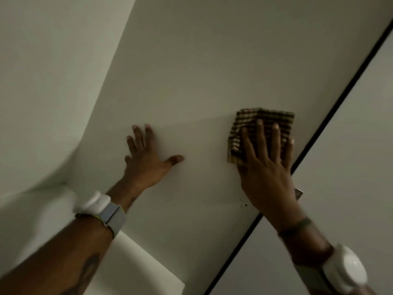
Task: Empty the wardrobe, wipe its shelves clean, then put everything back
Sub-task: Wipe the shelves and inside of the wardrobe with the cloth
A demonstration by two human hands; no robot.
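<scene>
I have the left hand [146, 160] splayed flat and empty on the smooth white wardrobe panel [191, 71], while the right hand [268, 167], the nearer one, presses the folded brown checked cloth [263, 118] under straight fingers, bare panel lying up-left, the thin black seam [319, 128] just beside it.

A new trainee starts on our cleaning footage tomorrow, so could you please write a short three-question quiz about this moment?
1. Multiple choice: what is under the right hand? A) a sponge B) a checked cloth C) a brush
2. True or false: the left hand grips a spray bottle.
3. Fill in: the left hand's fingers lie spread and ____ against the white panel.

Key: 1 B. 2 False; it holds nothing. 3 flat.
</scene>
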